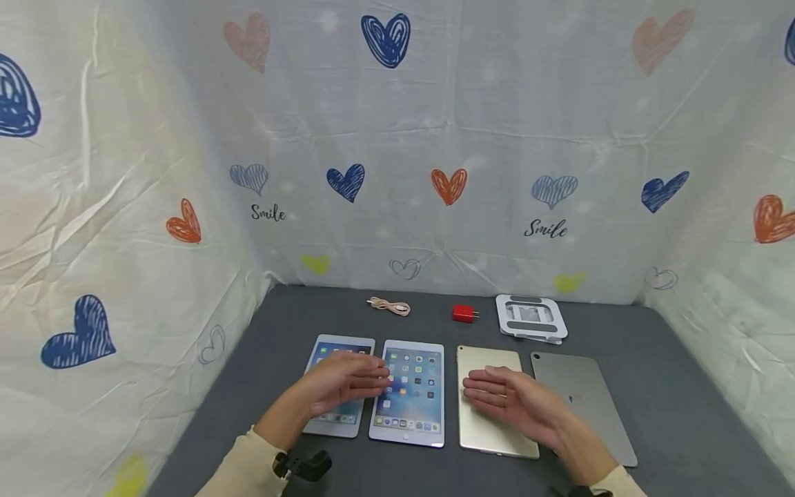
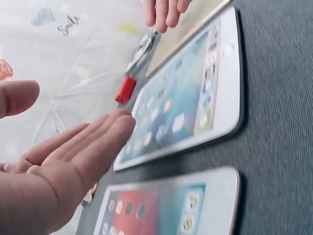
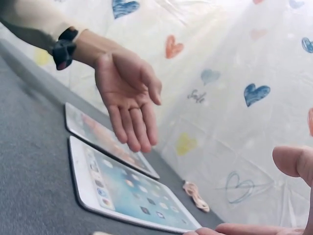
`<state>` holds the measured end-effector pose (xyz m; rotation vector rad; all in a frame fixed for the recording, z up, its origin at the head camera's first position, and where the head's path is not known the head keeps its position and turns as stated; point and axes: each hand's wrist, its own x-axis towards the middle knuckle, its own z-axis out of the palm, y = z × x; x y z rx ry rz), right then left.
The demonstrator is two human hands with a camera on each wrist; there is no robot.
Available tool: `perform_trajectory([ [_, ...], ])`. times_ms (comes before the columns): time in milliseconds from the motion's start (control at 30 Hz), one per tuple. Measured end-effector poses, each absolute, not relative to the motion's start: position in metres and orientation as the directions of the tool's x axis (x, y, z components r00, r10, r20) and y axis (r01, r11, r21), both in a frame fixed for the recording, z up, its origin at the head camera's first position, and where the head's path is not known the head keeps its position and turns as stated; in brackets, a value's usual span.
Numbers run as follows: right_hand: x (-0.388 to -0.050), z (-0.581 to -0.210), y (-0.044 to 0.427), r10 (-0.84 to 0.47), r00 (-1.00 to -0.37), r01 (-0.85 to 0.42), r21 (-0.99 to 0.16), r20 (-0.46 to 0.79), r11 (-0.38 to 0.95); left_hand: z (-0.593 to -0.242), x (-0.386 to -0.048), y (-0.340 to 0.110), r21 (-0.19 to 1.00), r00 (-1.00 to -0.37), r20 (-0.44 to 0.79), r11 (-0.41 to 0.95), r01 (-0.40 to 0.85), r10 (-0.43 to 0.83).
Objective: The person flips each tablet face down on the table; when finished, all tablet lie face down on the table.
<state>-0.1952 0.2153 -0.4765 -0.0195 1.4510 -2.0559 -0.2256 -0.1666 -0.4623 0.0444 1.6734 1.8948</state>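
Left hand: your left hand is held palm inward, its grip relaxed, fingers straight and side by side, thumb apart; it hangs above the left tablet and the edge of the second.
Right hand: your right hand mirrors it over the gold tablet, its grip unclosed, fingers straight; you cannot tell whether it touches the surface. The right wrist view cuts it to a thumb and a few fingers.
Left tablet: the left tablet lies lit and face up on the table, its middle hidden by your hand; the left wrist view crops it.
Second tablet: the second tablet, lit and face up just beside it, shows almost whole, but its icon labels are too small to read.
Gold tablet: the gold tablet lies back up, partly covered by your palm and fingers.
Grey tablet: the grey tablet lies back up at the right, its near left part behind your wrist and forearm.
Cable, charger, stand: the cable, red charger and white stand lie farther back; the left wrist view blurs the stand.
Wristbands: the left wristband shows; the right one is cut off below.
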Motion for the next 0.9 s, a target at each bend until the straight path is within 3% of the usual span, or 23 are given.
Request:
perform_trajectory([
  [333,-0.196,-0.486,0.186,-0.445,-0.792,0.544,-0.813,-0.418,-0.205,-0.473,-0.226,-0.175,0.912,-0.856,-0.410,0.124,-0.391,0.314],
  [900,-0.194,-0.488,0.174,-0.413,-0.808,0.528,-0.827,-0.421,-0.191,-0.471,-0.224,-0.168,0.905,-0.850,-0.424,0.185,-0.384,0.313],
])
